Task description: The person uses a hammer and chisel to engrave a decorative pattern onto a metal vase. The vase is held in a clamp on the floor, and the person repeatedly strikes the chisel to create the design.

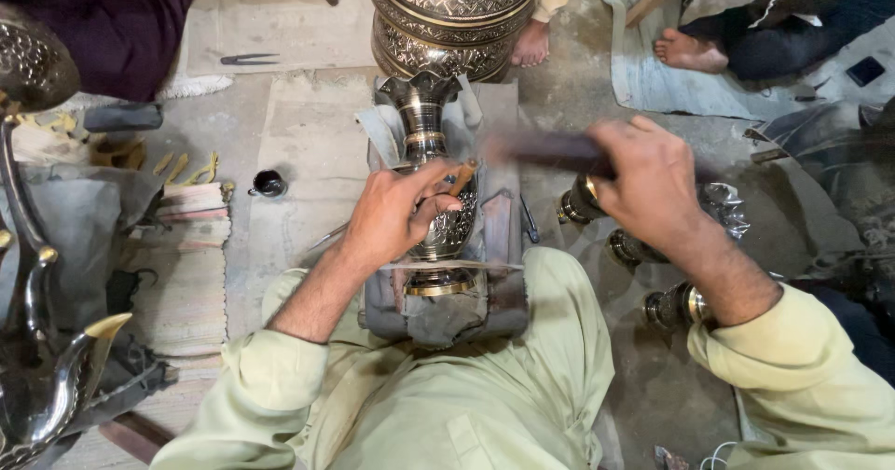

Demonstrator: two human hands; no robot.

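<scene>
A person seated on the floor steadies a small punch in the left hand (396, 216) against a half-engraved brass vase (436, 186) lying on a lap cushion (438, 311), right hand (648, 186) gripping a blurred hammer (541, 148) above it.

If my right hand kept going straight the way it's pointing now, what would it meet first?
The right hand points left, holding a blurred dark tool. Going straight on, the tool would most likely meet the neck of the engraved metal vase first, though depth is unclear.
</scene>
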